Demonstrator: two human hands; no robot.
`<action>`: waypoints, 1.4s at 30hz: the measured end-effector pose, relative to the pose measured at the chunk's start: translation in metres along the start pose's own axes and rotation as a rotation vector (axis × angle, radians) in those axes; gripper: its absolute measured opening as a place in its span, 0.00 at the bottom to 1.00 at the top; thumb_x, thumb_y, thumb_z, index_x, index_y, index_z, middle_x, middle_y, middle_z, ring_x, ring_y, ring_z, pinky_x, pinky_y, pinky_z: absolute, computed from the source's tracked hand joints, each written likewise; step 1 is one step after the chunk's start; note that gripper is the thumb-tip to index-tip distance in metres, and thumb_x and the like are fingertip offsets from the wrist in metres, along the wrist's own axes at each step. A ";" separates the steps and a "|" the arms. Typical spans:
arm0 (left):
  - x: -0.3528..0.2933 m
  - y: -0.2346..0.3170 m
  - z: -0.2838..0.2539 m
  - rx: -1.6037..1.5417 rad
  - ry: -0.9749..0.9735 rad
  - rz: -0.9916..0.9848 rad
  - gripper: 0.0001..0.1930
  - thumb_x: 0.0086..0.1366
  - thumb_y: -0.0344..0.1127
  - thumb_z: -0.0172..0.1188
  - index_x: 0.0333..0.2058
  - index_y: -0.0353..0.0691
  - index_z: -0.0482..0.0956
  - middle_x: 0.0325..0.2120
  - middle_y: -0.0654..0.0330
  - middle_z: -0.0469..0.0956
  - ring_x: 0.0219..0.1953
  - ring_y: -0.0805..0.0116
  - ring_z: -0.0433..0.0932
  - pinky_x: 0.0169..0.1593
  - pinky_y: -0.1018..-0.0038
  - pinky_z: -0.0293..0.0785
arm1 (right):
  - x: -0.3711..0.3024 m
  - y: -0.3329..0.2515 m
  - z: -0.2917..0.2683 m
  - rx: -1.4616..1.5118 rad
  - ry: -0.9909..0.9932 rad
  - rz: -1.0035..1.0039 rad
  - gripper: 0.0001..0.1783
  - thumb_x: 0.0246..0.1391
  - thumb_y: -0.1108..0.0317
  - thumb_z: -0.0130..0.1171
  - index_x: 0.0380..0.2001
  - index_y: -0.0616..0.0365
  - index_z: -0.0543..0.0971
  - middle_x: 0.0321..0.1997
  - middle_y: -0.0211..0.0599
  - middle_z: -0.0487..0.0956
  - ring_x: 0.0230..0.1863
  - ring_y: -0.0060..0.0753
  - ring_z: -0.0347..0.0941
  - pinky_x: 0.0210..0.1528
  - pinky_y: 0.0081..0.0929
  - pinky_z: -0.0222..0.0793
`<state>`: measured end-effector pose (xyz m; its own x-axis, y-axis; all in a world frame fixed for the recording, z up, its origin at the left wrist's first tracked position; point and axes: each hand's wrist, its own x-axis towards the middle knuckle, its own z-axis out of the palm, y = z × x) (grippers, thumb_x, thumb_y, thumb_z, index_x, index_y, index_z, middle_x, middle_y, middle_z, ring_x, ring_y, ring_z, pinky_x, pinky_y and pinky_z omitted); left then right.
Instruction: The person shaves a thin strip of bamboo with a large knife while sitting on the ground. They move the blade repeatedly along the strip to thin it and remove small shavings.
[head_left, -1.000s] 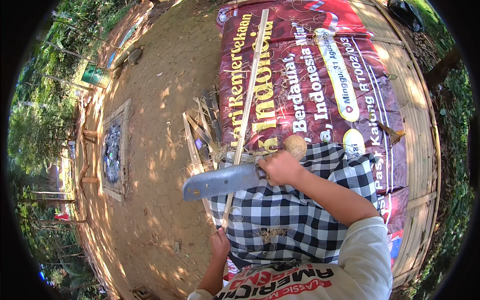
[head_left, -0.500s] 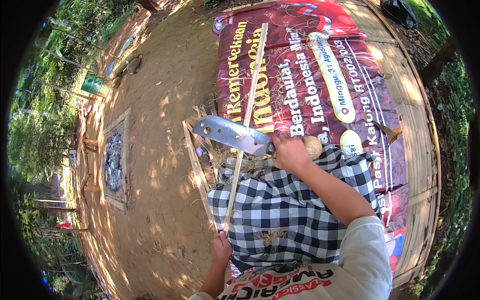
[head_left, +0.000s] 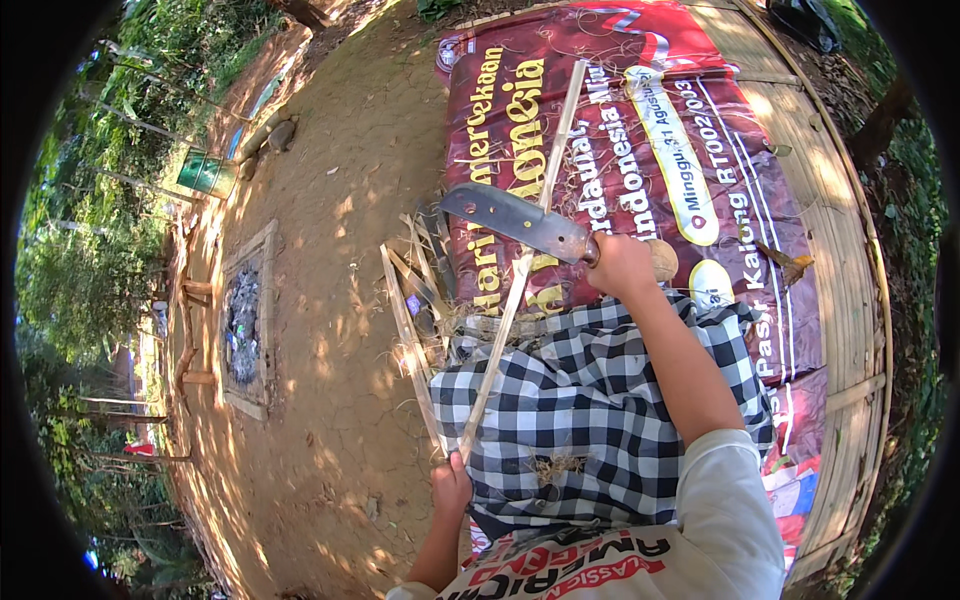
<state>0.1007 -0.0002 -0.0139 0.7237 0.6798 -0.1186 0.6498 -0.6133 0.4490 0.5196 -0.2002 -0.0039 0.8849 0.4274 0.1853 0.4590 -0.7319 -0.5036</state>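
My right hand (head_left: 620, 265) grips the wooden handle of a broad steel machete (head_left: 515, 220), whose blade points left and is raised across a long bamboo strip (head_left: 525, 260). My left hand (head_left: 452, 485) holds the near end of that strip, low by my lap. The strip runs away from me over a black-and-white checked cloth (head_left: 590, 400) on my legs and over a red printed banner (head_left: 620, 130).
Several split bamboo slats and shavings (head_left: 415, 300) lie at the banner's left edge. A woven bamboo platform (head_left: 840, 230) carries the banner. Bare dirt ground (head_left: 330, 200) spreads left, with a framed stone patch (head_left: 243, 325) and greenery beyond.
My right hand has lifted the machete up and away from my lap, the blade rising from low over the cloth to high across the strip. My left hand keeps its hold.
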 end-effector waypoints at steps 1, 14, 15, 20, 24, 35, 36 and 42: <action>0.001 -0.003 -0.002 -0.013 -0.020 0.034 0.32 0.70 0.48 0.40 0.16 0.24 0.72 0.11 0.36 0.68 0.18 0.37 0.74 0.23 0.52 0.63 | -0.007 0.003 0.003 -0.011 -0.036 0.018 0.10 0.37 0.65 0.62 0.26 0.57 0.79 0.22 0.45 0.80 0.26 0.47 0.79 0.30 0.40 0.75; -0.011 -0.012 0.003 -0.052 0.040 0.056 0.30 0.71 0.45 0.41 0.16 0.24 0.68 0.09 0.38 0.63 0.12 0.47 0.71 0.19 0.56 0.55 | -0.044 -0.045 0.029 -0.128 -0.264 -0.718 0.16 0.38 0.64 0.60 0.34 0.58 0.77 0.25 0.39 0.80 0.28 0.39 0.80 0.32 0.37 0.74; -0.011 -0.015 0.003 -0.018 0.033 0.033 0.30 0.70 0.45 0.42 0.16 0.24 0.69 0.11 0.37 0.65 0.15 0.44 0.72 0.20 0.55 0.57 | -0.033 -0.034 0.026 -0.160 -0.184 -0.738 0.16 0.38 0.64 0.59 0.34 0.57 0.77 0.25 0.38 0.80 0.29 0.39 0.80 0.32 0.37 0.74; -0.004 -0.021 0.005 -0.024 0.020 0.021 0.29 0.70 0.45 0.42 0.17 0.25 0.71 0.14 0.35 0.68 0.19 0.37 0.74 0.22 0.52 0.62 | 0.011 0.013 -0.023 -0.025 0.078 0.130 0.12 0.41 0.65 0.58 0.29 0.60 0.79 0.27 0.48 0.81 0.31 0.49 0.80 0.36 0.42 0.75; -0.004 -0.035 0.008 -0.057 0.037 0.022 0.27 0.69 0.43 0.42 0.19 0.24 0.72 0.13 0.36 0.68 0.18 0.39 0.74 0.21 0.53 0.61 | 0.014 0.049 -0.037 0.257 0.303 0.601 0.16 0.40 0.62 0.60 0.28 0.65 0.79 0.29 0.54 0.81 0.30 0.53 0.79 0.37 0.40 0.74; -0.008 -0.032 0.013 -0.021 0.104 -0.004 0.27 0.68 0.45 0.45 0.19 0.26 0.75 0.15 0.37 0.70 0.19 0.40 0.74 0.23 0.53 0.63 | 0.009 0.031 -0.017 1.195 0.270 0.635 0.09 0.40 0.68 0.59 0.22 0.65 0.75 0.17 0.36 0.75 0.18 0.27 0.70 0.24 0.28 0.66; -0.008 -0.034 0.016 -0.025 0.111 -0.013 0.27 0.68 0.46 0.46 0.19 0.26 0.75 0.15 0.37 0.70 0.19 0.40 0.74 0.23 0.53 0.63 | 0.009 0.029 -0.016 1.146 0.282 0.627 0.09 0.40 0.68 0.59 0.22 0.65 0.75 0.17 0.36 0.75 0.18 0.27 0.70 0.24 0.29 0.66; -0.015 -0.036 0.011 0.004 0.066 -0.036 0.28 0.64 0.53 0.52 0.21 0.28 0.77 0.16 0.39 0.72 0.21 0.41 0.76 0.25 0.55 0.65 | 0.011 0.025 -0.006 1.068 0.275 0.589 0.11 0.40 0.69 0.58 0.24 0.68 0.75 0.16 0.36 0.75 0.17 0.28 0.70 0.23 0.30 0.66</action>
<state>0.0690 0.0078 -0.0378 0.6826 0.7268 -0.0757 0.6763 -0.5891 0.4422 0.5409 -0.2169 -0.0091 0.9801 -0.0377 -0.1949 -0.1916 0.0769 -0.9784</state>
